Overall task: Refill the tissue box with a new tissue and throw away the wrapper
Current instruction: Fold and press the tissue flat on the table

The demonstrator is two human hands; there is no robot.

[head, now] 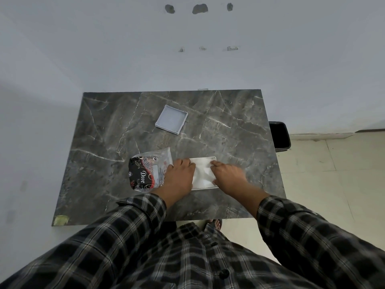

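Note:
A white open tissue box (208,159) sits near the front of the dark marble table (239,126), with white tissue (203,174) inside it. My left hand (179,176) presses on the tissue at the box's left side, fingers curled over it. From the right, my right hand (228,175) holds the tissue with its fingertips on top. A crumpled clear plastic wrapper (149,172) with a black and red print lies just left of my left hand. The box's white lid (171,119) lies apart, farther back on the table.
A black bin (280,135) stands on the floor off the table's right edge. The table's back edge meets a white wall. A yellowish sticker (60,220) marks the front left corner. My foot in a sandal (214,224) shows below the front edge.

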